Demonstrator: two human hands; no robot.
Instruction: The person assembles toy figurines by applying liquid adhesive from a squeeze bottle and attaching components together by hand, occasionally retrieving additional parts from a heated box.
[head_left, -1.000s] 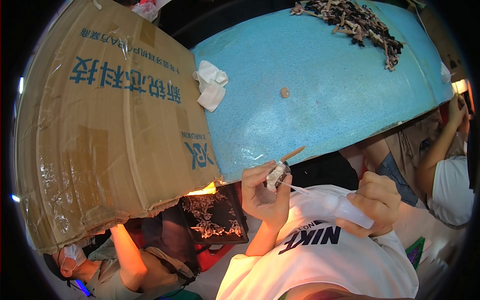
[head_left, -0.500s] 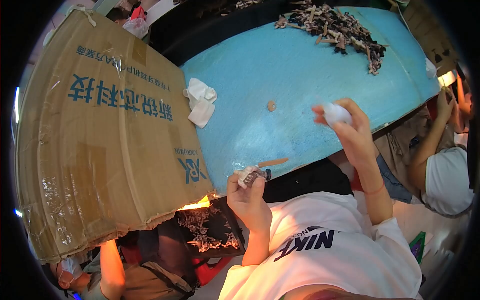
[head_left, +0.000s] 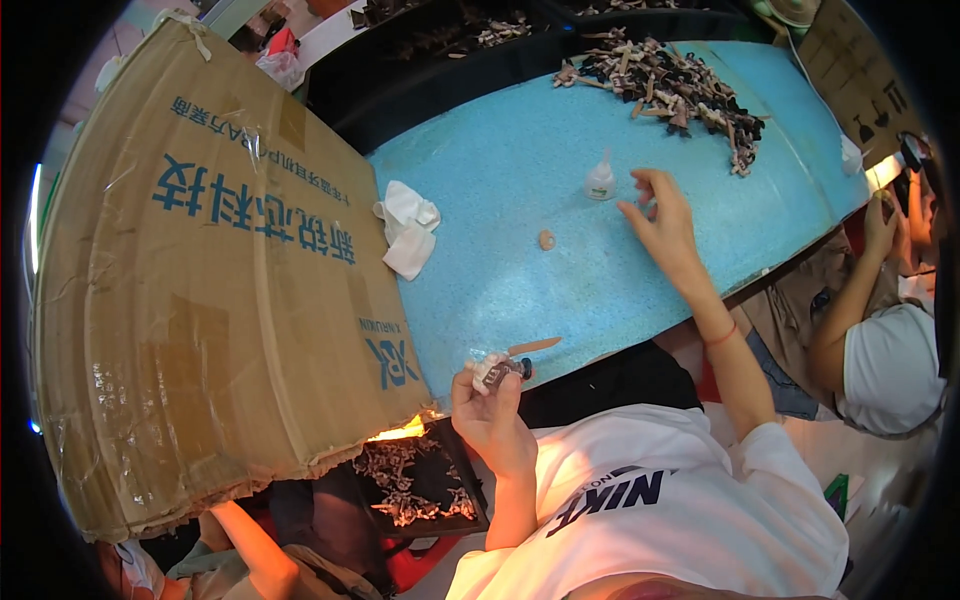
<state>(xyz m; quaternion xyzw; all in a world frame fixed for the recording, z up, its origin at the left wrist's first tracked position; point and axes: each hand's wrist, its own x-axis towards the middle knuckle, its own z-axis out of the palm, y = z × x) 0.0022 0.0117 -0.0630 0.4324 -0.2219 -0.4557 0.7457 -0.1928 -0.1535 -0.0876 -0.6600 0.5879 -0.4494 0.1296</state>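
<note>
Whereas the right hand gripped the bottle half a second ago, it now holds nothing. The bottle stands upright on the blue surface, nozzle up, roughly midway between the left and right edges. The fingers of the right hand are spread apart, thumb well clear of the index finger, with their tips just beside the bottle; a narrow gap of blue shows between.

Effect of the change: the bottle, as I judge it, is released and stable; the right hand carries no load; the left hand alone bears the work.

Left hand: thumb and fingers are closed in a pinch on the piece, a small dark and white part. The piece is at the near left corner of the surface. Whether it touches the surface, I cannot tell. A tan stick shows beside it, pointing right; its joint with the piece is too small to read.

Other items on the surface:
- Disc: between the bottle and the near left corner.
- Tissue: crumpled, at the left edge, beside the box.
- Pile of parts: along the far edge, toward the far right corner.
</note>
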